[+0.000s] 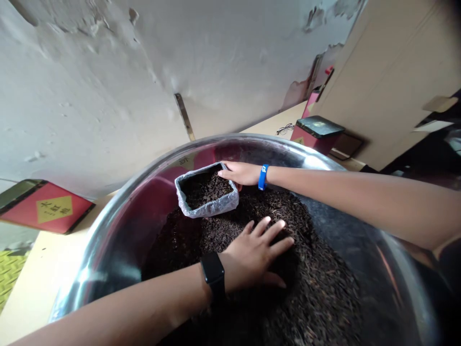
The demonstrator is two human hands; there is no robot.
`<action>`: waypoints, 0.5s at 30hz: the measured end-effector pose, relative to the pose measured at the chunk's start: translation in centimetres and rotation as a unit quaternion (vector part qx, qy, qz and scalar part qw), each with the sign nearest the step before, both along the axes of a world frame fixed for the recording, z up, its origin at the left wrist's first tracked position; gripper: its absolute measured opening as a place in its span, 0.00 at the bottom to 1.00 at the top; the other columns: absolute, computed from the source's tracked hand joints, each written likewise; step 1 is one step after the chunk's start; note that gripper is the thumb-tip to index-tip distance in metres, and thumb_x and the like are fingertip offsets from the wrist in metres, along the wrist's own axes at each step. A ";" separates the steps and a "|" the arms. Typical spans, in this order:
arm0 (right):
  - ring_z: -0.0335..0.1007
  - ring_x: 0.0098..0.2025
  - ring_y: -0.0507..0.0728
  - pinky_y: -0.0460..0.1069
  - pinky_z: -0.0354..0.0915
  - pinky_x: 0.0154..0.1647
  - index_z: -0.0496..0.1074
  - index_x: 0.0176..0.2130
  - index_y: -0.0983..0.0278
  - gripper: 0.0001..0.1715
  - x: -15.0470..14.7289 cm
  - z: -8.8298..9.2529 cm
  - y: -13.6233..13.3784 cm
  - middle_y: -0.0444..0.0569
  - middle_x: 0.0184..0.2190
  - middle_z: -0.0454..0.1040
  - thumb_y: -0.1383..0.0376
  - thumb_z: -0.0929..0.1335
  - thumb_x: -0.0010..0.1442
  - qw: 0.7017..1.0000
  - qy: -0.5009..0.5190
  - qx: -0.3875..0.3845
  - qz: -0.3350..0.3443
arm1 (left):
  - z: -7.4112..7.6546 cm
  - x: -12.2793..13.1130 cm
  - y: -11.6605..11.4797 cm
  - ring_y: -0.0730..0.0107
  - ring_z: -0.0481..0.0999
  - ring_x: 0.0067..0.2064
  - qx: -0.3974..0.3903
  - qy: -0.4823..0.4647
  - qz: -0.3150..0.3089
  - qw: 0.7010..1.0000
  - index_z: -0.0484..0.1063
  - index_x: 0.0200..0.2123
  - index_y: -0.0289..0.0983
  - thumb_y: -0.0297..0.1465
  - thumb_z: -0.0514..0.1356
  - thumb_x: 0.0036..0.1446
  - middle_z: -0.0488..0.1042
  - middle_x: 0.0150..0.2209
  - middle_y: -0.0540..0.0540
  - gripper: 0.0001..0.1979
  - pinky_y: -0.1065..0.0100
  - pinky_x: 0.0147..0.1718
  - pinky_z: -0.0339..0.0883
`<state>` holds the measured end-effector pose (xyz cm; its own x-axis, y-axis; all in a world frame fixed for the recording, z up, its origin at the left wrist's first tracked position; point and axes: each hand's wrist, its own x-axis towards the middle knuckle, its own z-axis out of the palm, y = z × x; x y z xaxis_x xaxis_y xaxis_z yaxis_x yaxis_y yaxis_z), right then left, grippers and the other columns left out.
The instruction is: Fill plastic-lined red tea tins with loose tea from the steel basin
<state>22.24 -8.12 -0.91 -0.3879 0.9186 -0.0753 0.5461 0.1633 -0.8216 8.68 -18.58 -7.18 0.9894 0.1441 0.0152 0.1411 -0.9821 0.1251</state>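
A wide shiny metal basin [108,218] holds a heap of dark, dry tea leaves [324,288]. Over the heap, near the far side of the basin, a rectangular tin [212,208] lined with clear plastic has tea leaves inside. My right hand [239,173], with a blue wristband, grips the tin's right end, thumb over the rim and the other fingers mostly hidden. My left hand [257,252], with a black watch, is stretched palm down over the tea leaves, fingers spread; whether the palm presses on them I cannot tell.
On the pale table [32,274], a red tin [54,206] with a yellow label lies left of the basin. Another red tin [313,134] with a dark lid stands behind right, near glasses [285,129]. A peeling wall [216,62] rises behind the basin.
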 end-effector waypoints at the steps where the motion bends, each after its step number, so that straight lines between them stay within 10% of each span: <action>1: 0.63 0.21 0.48 0.43 0.64 0.19 0.56 0.45 0.64 0.12 0.0 0.0 0.0 0.43 0.24 0.65 0.61 0.57 0.63 1.000 0.001 -0.001 0.001 | -0.1 0.1 0.6 0.48 0.40 0.63 0.006 -0.004 0.029 1.000 0.44 0.62 0.45 0.54 0.53 0.48 0.39 0.65 0.43 0.41 0.47 0.55 0.49; 9: 0.64 0.22 0.48 0.43 0.64 0.19 0.56 0.46 0.64 0.14 -0.1 0.2 -0.2 0.44 0.25 0.66 0.58 0.57 0.63 1.000 0.001 -0.007 0.001 | -1.8 -1.0 6.3 0.41 0.40 0.63 -0.006 0.072 0.181 0.981 0.42 0.63 0.41 0.55 0.54 0.46 0.40 0.64 0.38 0.46 0.48 0.58 0.42; 15: 0.64 0.22 0.48 0.43 0.64 0.20 0.56 0.47 0.63 0.17 0.1 0.0 0.1 0.45 0.26 0.67 0.55 0.56 0.63 1.000 -0.013 -0.003 0.009 | -0.1 -0.8 3.8 0.41 0.60 0.56 0.002 0.113 0.188 0.976 0.48 0.61 0.35 0.45 0.61 0.46 0.50 0.60 0.30 0.44 0.53 0.49 0.60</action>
